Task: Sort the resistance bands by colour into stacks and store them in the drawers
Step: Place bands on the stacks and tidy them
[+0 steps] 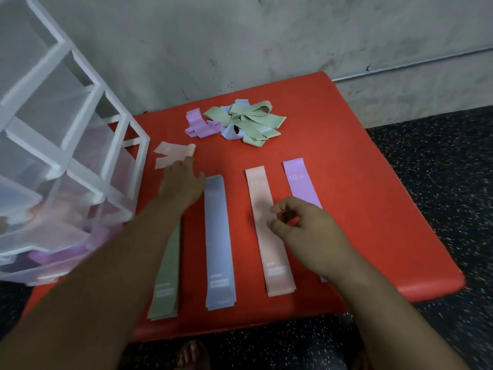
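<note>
Four flat stacks of bands lie side by side on the red mat [373, 198]: green [166, 279], blue [218, 244], pink [268, 236] and purple [298, 180]. A loose pink band [170, 153] lies crumpled near the drawer unit. My left hand [184, 182] reaches over it, fingertips touching its near edge, fingers spread. My right hand [301, 225] hovers over the pink and purple stacks, fingers curled loosely, holding nothing. A mixed heap of green, blue and purple bands [240, 121] sits at the mat's far side.
A white-framed drawer unit [66, 156] with translucent drawers stands at the left; a lower drawer [48, 260] is pulled out and holds purple bands. A grey wall runs behind the mat. Speckled black floor surrounds it. A bare foot [190, 353] shows at the bottom.
</note>
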